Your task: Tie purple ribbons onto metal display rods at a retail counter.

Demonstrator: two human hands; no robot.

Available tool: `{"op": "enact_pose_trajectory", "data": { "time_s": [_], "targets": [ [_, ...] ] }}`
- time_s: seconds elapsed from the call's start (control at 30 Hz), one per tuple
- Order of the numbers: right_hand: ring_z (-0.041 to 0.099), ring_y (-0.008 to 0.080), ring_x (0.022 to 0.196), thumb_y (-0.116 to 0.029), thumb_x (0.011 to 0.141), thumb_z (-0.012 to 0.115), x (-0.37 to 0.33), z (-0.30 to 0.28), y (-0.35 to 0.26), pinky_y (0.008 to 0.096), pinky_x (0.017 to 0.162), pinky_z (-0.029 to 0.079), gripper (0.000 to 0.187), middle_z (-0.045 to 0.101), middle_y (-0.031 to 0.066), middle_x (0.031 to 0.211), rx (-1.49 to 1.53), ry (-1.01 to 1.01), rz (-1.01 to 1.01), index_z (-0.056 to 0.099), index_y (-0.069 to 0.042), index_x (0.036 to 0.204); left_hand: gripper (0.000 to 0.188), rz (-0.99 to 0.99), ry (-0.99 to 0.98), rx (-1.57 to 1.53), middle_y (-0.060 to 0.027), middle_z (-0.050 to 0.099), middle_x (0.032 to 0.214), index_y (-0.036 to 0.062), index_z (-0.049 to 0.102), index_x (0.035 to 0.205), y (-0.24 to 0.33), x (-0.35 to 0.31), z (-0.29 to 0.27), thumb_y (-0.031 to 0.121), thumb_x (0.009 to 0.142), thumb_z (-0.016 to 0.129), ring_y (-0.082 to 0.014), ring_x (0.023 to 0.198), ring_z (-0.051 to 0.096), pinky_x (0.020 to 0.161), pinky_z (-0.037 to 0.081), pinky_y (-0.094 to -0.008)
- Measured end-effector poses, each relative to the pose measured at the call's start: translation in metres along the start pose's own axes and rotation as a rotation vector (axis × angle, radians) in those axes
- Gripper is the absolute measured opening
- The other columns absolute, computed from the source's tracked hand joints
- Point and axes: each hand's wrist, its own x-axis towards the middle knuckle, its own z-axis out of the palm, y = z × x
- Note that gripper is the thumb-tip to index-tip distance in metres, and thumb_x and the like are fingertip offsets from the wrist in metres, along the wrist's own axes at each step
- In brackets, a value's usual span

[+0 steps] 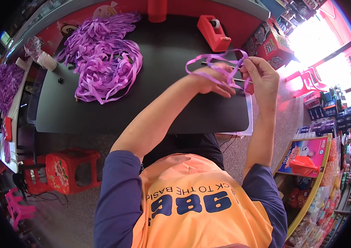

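Observation:
Loose loops of shiny purple ribbon (195, 56) hang around my hands above the right part of the black table. My left hand (214, 80) reaches across to the right, its fingers stretched out, with the ribbon passing over and around it. Thumb and fingers of my right hand (260, 74) pinch the ribbon just beside it. Thin rod-like pieces show between the two hands; their full shape is hidden. Two big heaps of the same ribbon lie on the table's left half: a nearer heap (105, 74) and a farther heap (97, 35).
A red tape dispenser (214, 34) stands at the back right of the black table (163, 111). Stacked cups (46, 61) are at its left edge. A red stool (70, 169) is on the floor at left, a display shelf (303, 182) close at right.

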Motion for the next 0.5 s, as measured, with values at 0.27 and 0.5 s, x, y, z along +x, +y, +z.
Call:
{"op": "enact_pose_trajectory", "data": {
  "time_s": [0.27, 0.5],
  "targets": [
    [0.058, 0.0033, 0.071, -0.012, 0.091, 0.067, -0.011, -0.025, 0.016, 0.0173, 0.063, 0.045, 0.02, 0.063, -0.0018, 0.077, 0.016, -0.027, 0.033, 0.069, -0.001, 0.107, 0.066, 0.459, -0.166, -0.316, -0.0196, 0.05, 0.138, 0.0188, 0.038, 0.145, 0.041, -0.028, 0.001, 0.029, 0.088, 0.069, -0.0298, 0.132, 0.044, 0.104, 0.04, -0.0497],
    [0.061, 0.0041, 0.074, -0.01, 0.088, 0.069, -0.031, -0.048, 0.053, 0.0194, 0.067, 0.047, 0.018, 0.066, -0.0003, 0.075, -0.014, -0.031, 0.147, 0.071, 0.0, 0.102, 0.049, 0.449, -0.129, -0.186, -0.0221, 0.051, 0.138, 0.0083, 0.039, 0.142, 0.075, -0.078, -0.024, 0.025, 0.098, 0.054, -0.0406, 0.128, 0.048, 0.098, 0.049, -0.0517]
  ]
}}
